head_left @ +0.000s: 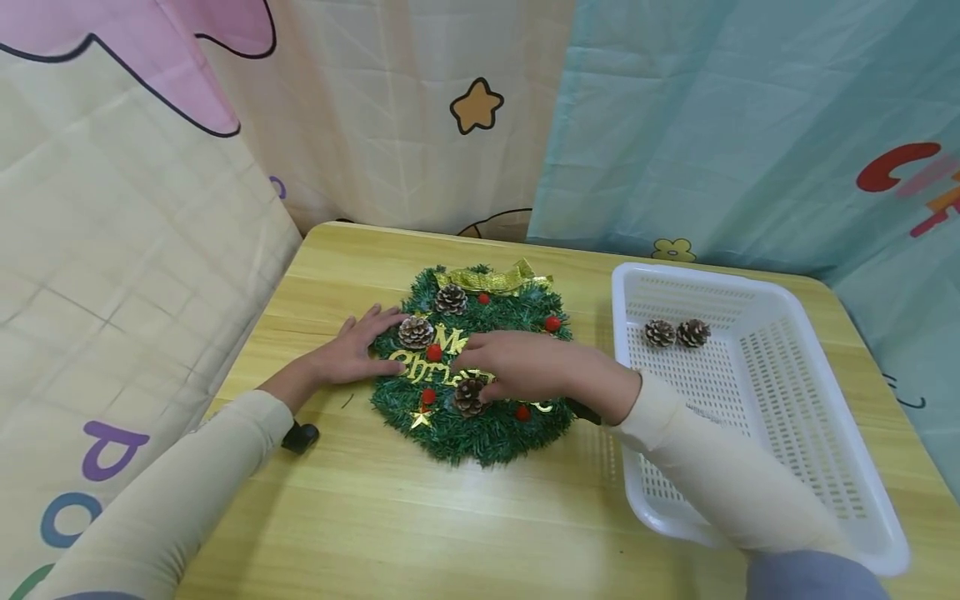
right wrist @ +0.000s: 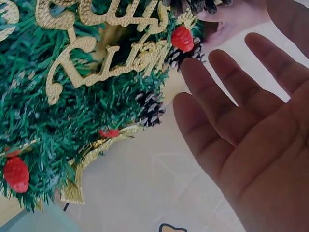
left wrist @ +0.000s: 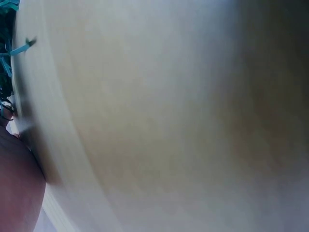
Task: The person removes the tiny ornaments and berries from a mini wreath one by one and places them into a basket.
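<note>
Right grip mine, fingers loose, nearer the near-side pine cone, just left; left grip, relaxed, touches wreath's left edge.

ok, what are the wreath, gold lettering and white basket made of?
Wreath: likely plastic tinsel, slightly shiny; its green needles look like thin cut strips.
Gold lettering: probably plastic with a metallic, glittery coat, judging by the bumpy sparkle; thin metal not ruled out.
White basket: looks like molded plastic, smooth, satin; regular slots, rounded rim.
</note>
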A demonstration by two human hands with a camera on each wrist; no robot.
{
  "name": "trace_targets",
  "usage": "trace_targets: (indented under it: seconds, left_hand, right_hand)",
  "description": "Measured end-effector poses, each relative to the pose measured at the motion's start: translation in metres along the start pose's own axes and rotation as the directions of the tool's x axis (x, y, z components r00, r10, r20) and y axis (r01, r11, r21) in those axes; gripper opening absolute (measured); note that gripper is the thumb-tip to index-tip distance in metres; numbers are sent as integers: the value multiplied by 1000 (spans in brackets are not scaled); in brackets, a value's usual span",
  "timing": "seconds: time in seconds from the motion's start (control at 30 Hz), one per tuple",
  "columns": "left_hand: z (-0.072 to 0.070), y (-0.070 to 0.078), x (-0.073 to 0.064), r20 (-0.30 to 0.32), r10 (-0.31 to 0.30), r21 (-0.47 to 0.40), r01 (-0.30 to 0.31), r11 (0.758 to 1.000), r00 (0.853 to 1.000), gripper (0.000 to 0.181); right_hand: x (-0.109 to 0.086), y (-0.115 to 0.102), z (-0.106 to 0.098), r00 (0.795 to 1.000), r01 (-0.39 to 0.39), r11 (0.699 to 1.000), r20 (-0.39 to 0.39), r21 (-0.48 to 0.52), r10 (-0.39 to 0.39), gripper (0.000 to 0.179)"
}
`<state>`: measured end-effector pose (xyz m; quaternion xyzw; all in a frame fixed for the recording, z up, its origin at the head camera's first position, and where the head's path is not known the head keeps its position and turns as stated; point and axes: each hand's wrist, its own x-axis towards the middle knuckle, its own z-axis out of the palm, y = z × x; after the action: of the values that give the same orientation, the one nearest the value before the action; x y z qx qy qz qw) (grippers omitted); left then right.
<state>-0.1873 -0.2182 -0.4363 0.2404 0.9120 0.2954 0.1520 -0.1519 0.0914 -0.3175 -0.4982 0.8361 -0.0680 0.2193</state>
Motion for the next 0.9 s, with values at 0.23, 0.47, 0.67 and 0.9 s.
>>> trace_targets:
  seconds: [0.23, 0.47, 0.67, 0.9]
  left_hand:
    - [0, 0, 0, -3, 1, 1, -1, 1000, 1000, 85]
    - [1, -1, 2, 0, -7, 6, 7, 1000, 1000, 86]
    - [0, 2, 1, 2, -16, 4, 16, 1000, 1000, 86]
    - [0, 1, 1, 1, -11, 4, 11, 1000, 1000, 86]
  right_hand:
    - [7, -1, 7, 999, 53, 998, -1, -16, -53, 43]
    - [11, 5, 13, 998, 59, 998, -1, -9, -59, 41]
    - [13, 8, 15, 998, 70, 997, -1, 30, -70, 42]
    - [15, 9, 18, 997, 79, 996, 4, 49, -79, 39]
